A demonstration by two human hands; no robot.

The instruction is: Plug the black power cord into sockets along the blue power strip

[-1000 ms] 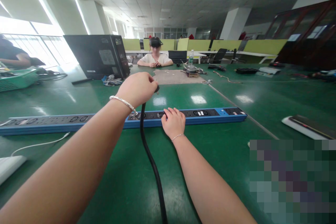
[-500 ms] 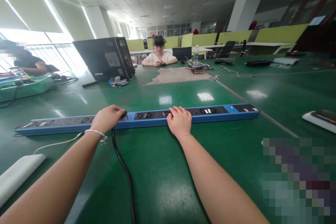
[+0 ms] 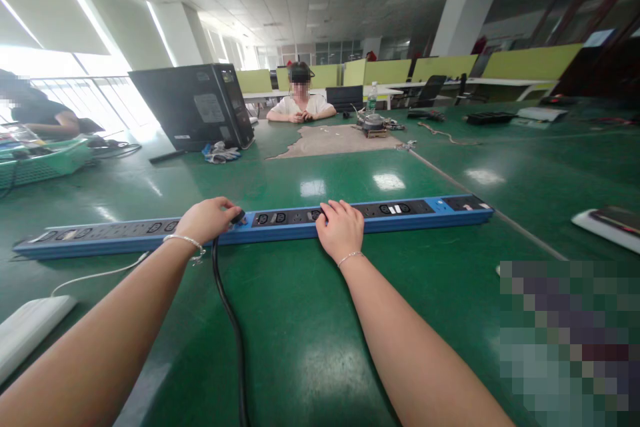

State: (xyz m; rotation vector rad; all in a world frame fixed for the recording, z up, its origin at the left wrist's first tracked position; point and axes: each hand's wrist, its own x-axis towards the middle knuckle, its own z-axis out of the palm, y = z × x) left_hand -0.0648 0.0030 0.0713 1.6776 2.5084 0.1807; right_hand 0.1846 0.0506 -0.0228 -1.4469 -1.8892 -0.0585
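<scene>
A long blue power strip [image 3: 280,233] with black socket panels lies across the green table in front of me. Its sockets vary in shape, and bare blue sections separate some of the panels. At a blue section left of the middle, my left hand [image 3: 206,219] is closed around a black plug [image 3: 239,216]. Its black power cord [image 3: 231,313] hangs down over the table towards me. My fingers hide most of the plug, so whether it sits in a socket cannot be seen. Right of the middle, my right hand [image 3: 342,230] grips the strip from above, fingers over the sockets.
A black computer case [image 3: 195,107] stands at back left, with gloves [image 3: 220,153] beside it. A green basket [image 3: 50,163] is at far left. White devices [image 3: 35,327] lie at both sides. Across the table sits a person [image 3: 300,103]; a bottle [image 3: 371,99] stands nearby.
The view has shifted slightly, so the strip's left end appears further left. Both hands keep nearly the same places on the strip, the left still holding the plug.
</scene>
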